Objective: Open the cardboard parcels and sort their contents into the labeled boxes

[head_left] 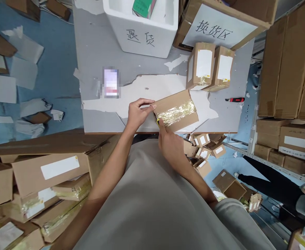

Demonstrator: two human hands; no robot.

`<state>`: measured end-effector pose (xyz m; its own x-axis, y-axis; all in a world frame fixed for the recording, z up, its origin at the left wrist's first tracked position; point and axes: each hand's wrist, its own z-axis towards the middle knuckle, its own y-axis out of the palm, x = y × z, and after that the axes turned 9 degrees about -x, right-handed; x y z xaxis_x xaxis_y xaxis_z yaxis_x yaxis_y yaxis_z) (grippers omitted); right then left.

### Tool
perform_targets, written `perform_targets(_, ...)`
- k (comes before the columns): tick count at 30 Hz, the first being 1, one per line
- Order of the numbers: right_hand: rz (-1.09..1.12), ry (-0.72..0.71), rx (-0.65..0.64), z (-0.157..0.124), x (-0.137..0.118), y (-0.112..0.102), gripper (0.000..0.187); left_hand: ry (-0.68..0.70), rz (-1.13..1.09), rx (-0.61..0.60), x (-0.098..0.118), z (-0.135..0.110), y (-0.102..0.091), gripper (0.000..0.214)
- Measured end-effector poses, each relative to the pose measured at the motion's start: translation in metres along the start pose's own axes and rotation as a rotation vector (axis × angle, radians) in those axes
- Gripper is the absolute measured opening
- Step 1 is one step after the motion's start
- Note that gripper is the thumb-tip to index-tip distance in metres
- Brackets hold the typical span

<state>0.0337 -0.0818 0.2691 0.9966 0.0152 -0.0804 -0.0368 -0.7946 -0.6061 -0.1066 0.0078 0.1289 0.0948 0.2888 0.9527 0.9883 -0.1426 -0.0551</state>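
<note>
A flat cardboard box (177, 110) with a wide band of shiny clear tape lies at an angle near the table's front edge. My left hand (139, 111) grips its upper left corner, thumb and fingers pressed against the edge. My right hand (170, 144) is closed around a box cutter (158, 121). Only the cutter's yellow and black end shows, at the box's lower left edge by the tape; the rest is hidden in the hand. My right index finger points along it. Under the box is torn white paper (134, 97) spread over the grey tabletop.
Two labelled cartons (200, 67) stand behind the box. A white foam bin (142, 34) and a large open carton (220, 31) occupy the back. A red and black knife (235, 100) lies right; a blurred-out bright rectangle (111, 82) left. Boxes crowd both sides. Another person's legs (269, 180) show lower right.
</note>
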Motion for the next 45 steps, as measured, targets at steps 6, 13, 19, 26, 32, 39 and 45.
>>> perform_targets(6, -0.097, 0.064, -0.077, -0.033, 0.008, 0.013, 0.073, 0.000, 0.026, 0.003, 0.002, -0.015, 0.007, 0.022)
perform_targets(13, -0.127, -0.003, -0.092, -0.020, 0.014, 0.002, 0.075, 0.032, 0.070, 0.103, 0.000, -0.015, 0.016, 0.025)
perform_targets(19, -0.109, -0.053, -0.166, -0.026, 0.033, -0.003, 0.077, 0.088, 0.096, 0.190, -0.006, -0.013, 0.026, 0.029)
perform_targets(26, -0.110, -0.186, -0.106, -0.013, 0.052, -0.002, 0.074, 0.100, 0.132, 0.339, -0.008, -0.016, 0.040, 0.044)
perform_targets(32, -0.182, -0.336, -0.176, -0.020, 0.065, 0.002, 0.071, 0.094, 0.194, 0.404, -0.014, -0.016, 0.050, 0.050)
perform_targets(39, -0.095, -0.420, -0.002, -0.020, 0.126, -0.012, 0.068, 0.133, 0.170, 0.401, -0.027, -0.024, 0.047, 0.069)
perform_targets(45, 0.378, -0.264, 0.520, 0.048, 0.217, -0.002, 0.068, 0.138, 0.202, 0.446, -0.032, -0.056, 0.082, 0.086)
